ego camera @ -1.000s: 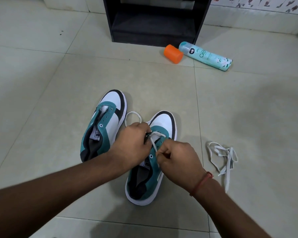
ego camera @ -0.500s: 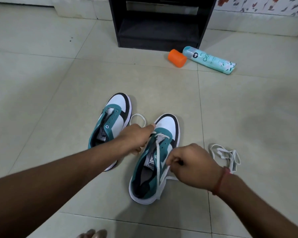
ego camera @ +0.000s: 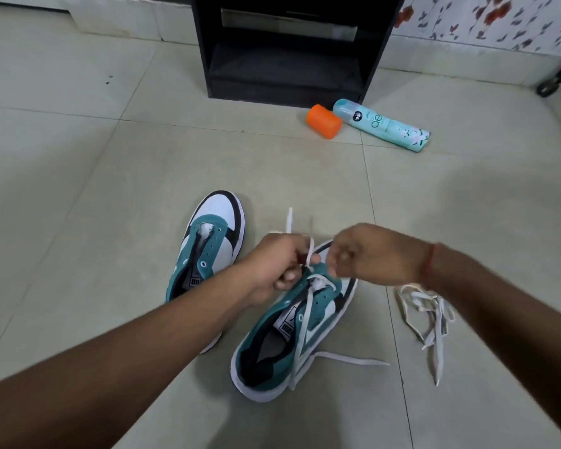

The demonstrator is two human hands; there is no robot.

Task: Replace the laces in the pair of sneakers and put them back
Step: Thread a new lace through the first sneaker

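Two teal, white and black sneakers lie on the tiled floor. The left sneaker point(ego camera: 212, 241) has bare eyelets and no lace. The right sneaker point(ego camera: 292, 335) has a white lace point(ego camera: 306, 314) threaded through its front eyelets; one end trails over its side onto the floor. My left hand point(ego camera: 277, 265) pinches the lace above the toe, the tip sticking up. My right hand point(ego camera: 366, 254) is beside it with curled fingers pinching at the same lace. A second loose white lace point(ego camera: 429, 315) lies in a heap to the right.
A black open cabinet point(ego camera: 289, 50) stands against the far wall. In front of it lie an orange cap point(ego camera: 324, 120) and a light blue spray can point(ego camera: 382, 124) on its side. Bare tiles spread left and right of the shoes.
My right hand let the pulled lace end drop beside the shoe and moved forward to the toe. My left hand lifted the other lace end upward.
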